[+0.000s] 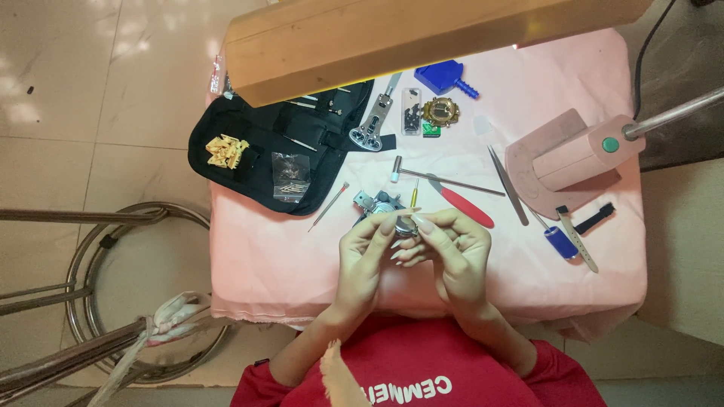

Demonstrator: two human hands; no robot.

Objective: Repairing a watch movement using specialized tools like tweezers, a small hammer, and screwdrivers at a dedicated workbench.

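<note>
- Head view, nearest: the left hand (362, 252) and the right hand (452, 249) meet over the near part of the pink tablecloth (271, 264), fingertips pinched together on a small round watch case (407, 226) held between them, just above the cloth.
- Just beyond the fingers, a metal case holder (373, 202) lies on the cloth, almost touching the watch case, with a thin yellow-handled tool (414, 193) beside it.
- Right of the hands lie a red-handled tool (464, 205), a small white-tipped hammer (445, 181), steel tweezers (507, 185), a blue-handled screwdriver (556, 240) and a watch strap (579, 241).
- Left of the hands, a slim pin tool (328, 206) lies near an open black tool pouch (264, 151) carrying a clear packet (290, 175).
- Farther back: a metal case wrench (373, 124), a clear box of small parts (411, 111), a gold round piece (440, 111) and a blue plastic block (441, 75).
- At the far right stands a pink lamp base (566, 158); a wooden lamp shade (422, 34) overhangs the far edge.
</note>
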